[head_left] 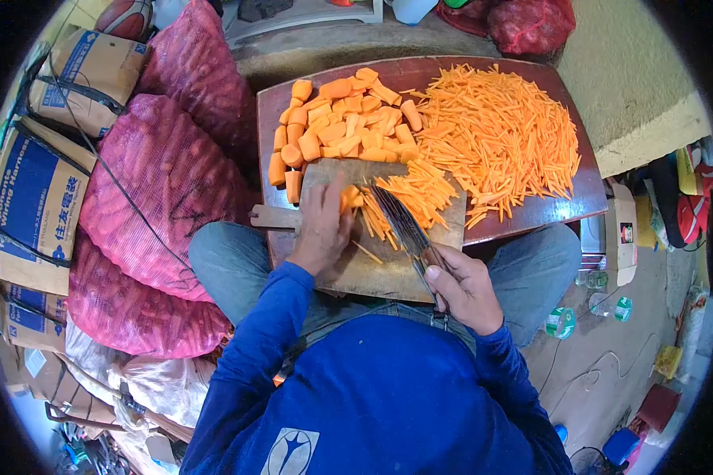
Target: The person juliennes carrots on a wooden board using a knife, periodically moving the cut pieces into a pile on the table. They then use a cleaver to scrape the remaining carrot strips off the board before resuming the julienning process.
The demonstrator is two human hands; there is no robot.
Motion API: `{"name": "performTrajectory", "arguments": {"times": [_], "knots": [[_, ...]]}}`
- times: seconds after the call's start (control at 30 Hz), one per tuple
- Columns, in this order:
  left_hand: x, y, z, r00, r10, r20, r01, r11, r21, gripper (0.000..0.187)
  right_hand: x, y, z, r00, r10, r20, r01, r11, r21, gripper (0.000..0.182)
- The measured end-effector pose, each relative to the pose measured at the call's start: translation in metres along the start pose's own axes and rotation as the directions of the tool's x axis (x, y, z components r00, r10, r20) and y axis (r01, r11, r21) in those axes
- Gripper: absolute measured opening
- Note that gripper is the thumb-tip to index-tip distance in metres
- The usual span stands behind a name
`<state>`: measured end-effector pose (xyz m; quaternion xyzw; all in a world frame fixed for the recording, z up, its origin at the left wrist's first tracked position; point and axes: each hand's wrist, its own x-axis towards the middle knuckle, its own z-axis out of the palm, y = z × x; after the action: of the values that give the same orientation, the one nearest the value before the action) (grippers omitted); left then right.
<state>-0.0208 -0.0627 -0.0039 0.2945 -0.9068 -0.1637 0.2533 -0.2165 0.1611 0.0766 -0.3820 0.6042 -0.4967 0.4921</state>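
Observation:
My right hand [465, 286] is wrapped round the handle of a knife [402, 222], whose blade points up and left over the wooden cutting board [333, 273]. Cut carrot strips [420, 192] lie beside the blade on the board. At the board's left part, my left hand [322, 226] has its fingers bent at an orange carrot piece [351, 198]; the fingertips are partly blurred, so the hold is unclear. Peeled carrot chunks [348, 119] cover the table's upper left, and a large heap of carrot strips [507, 131] fills its right side.
The dark red table [562, 210] spans my knees. Pink mesh sacks [158, 190] and cardboard boxes [36, 206] stand at the left. A low concrete wall [634, 95] is at the upper right. Plastic bottles [561, 323] lie on the floor at the right.

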Motion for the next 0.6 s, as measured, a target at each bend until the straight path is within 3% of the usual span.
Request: {"name": "performTrajectory", "arguments": {"times": [0.03,0.13,0.33,0.37,0.6], "knots": [[0.005,-0.005,0.001,0.998,-0.067,-0.011,0.066,0.997,-0.039,0.071,-0.001,-0.003,0.0,1.0,0.01,0.002,-0.01,1.0,-0.013,0.034],[0.022,-0.021,0.003,0.989,-0.046,-0.14,0.038,0.997,-0.061,0.067,-0.003,-0.009,-0.001,0.998,0.032,0.05,-0.028,0.997,-0.068,0.028],[0.038,-0.022,0.001,0.982,-0.136,-0.133,0.118,0.984,-0.133,0.061,0.006,-0.011,0.012,0.967,0.085,0.239,-0.039,0.981,-0.192,0.023],[0.038,-0.019,0.0,0.984,-0.131,-0.123,0.118,0.987,-0.106,0.059,0.009,-0.003,0.015,0.967,0.021,0.254,0.046,0.966,-0.254,0.025],[0.034,-0.022,-0.001,0.984,-0.13,-0.119,0.116,0.987,-0.112,0.048,0.025,-0.005,0.016,0.979,-0.165,0.118,0.197,0.91,-0.365,0.026]]}}
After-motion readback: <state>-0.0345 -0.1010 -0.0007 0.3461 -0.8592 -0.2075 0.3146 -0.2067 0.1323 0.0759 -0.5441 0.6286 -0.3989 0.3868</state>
